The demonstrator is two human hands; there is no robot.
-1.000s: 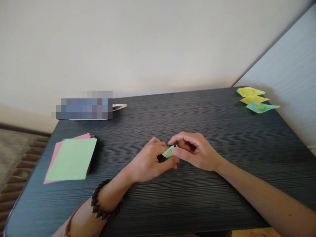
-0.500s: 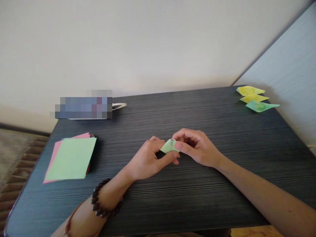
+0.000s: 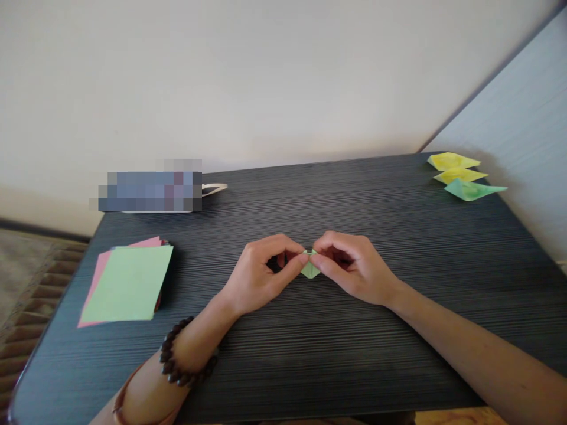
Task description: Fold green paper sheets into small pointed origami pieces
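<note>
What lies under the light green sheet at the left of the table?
A pink sheet lies under the light green sheet, showing along its left and far edges. A dark red edge shows at the right. The table bears the stack; sheets deeper down are covered.

One head-worn view, forward and down, close over left hand (image 3: 259,277) and right hand (image 3: 357,273) on the table (image 3: 354,366)

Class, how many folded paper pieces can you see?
4. A yellow piece, a second yellow piece and a green piece lie at the table's far right corner; a light-green piece is pinched between left hand and right hand.
</note>
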